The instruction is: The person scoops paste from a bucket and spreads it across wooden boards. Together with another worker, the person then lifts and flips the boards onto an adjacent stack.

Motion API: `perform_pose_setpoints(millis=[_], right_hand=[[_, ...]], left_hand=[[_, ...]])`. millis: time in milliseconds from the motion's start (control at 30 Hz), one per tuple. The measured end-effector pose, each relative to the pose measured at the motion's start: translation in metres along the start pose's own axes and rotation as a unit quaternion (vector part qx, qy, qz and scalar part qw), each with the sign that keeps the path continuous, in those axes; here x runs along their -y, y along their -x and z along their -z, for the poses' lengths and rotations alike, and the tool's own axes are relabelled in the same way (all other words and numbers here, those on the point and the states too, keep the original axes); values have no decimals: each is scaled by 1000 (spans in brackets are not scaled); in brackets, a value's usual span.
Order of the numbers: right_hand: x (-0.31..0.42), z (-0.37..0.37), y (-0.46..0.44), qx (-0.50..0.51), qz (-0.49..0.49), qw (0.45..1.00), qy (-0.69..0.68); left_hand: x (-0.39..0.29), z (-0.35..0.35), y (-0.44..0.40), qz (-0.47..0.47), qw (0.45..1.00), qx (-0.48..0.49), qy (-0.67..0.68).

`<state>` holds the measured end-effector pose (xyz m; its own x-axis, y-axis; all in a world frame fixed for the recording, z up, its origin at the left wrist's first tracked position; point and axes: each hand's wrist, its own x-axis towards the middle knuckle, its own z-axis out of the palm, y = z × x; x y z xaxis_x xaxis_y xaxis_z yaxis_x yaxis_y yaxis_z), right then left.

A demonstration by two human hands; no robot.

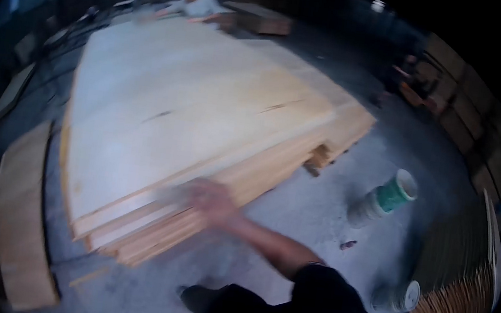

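My right hand (210,201) reaches out over the near edge of a stack of large pale wood sheets (194,106). Motion blur smears its fingers, so whether they grip anything does not show. A greyish blurred patch lies just left of the fingers, too unclear to name. The top sheet is pale, with a few dark streaks, and the layers beneath show unevenly along the near edge. My left hand is out of view.
Across the stack, a person (203,7) leans with arms over its far end. A green-and-white bucket (393,193) and another container (405,296) are on the floor to the right. Thin sheets (454,306) are piled lower right; a curved-looking board (25,210) is left.
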<state>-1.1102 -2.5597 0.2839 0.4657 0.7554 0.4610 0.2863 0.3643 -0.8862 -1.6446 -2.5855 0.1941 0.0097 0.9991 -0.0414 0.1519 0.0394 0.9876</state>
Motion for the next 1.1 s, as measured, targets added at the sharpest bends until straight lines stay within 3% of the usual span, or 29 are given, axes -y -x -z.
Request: perform_pose_setpoints(millis=[33, 67, 133, 233, 300, 400, 467, 600, 633, 700, 800, 867, 933, 1100], right_hand=[[14, 5, -3, 19, -24, 999, 37], [16, 3, -8, 6, -20, 994, 104], [14, -21, -13, -75, -66, 977, 187], [9, -74, -26, -125, -104, 961, 224], [31, -97, -31, -208, -106, 965, 122], [53, -74, -35, -236, -138, 957, 101], [33, -160, -70, -241, -152, 943, 170], [78, -175, -79, -283, -206, 897, 269], [79, -179, -79, -308, -212, 886, 276], [89, -180, -85, -311, -247, 865, 307], [98, -173, -84, -288, -280, 840, 364], [105, -165, -90, -306, -298, 829, 361], [113, -160, -106, -317, -282, 821, 381], [77, -122, -158, -325, -246, 745, 528]], left_hand=[[-82, -27, -26, 23, 964, -9, -265], [-69, -20, -62, 37, 961, -31, -274], [-5, -9, -153, -142, 981, -42, -124], [-16, -3, -202, -28, 992, -22, -124], [-20, 8, -210, -68, 987, 42, -138], [-39, -1, -195, -77, 984, 67, -143], [34, 59, -289, -69, 993, 86, -45], [45, 87, -372, -77, 991, 109, -10], [37, 80, -402, -107, 983, 137, -63], [2, 44, -451, -184, 959, 187, -111], [-91, -54, -495, -174, 933, 262, -175], [-133, -116, -529, -284, 864, 357, -216], [-145, -187, -563, -329, 839, 433, -3], [-179, -333, -630, -487, 751, 446, 8]])
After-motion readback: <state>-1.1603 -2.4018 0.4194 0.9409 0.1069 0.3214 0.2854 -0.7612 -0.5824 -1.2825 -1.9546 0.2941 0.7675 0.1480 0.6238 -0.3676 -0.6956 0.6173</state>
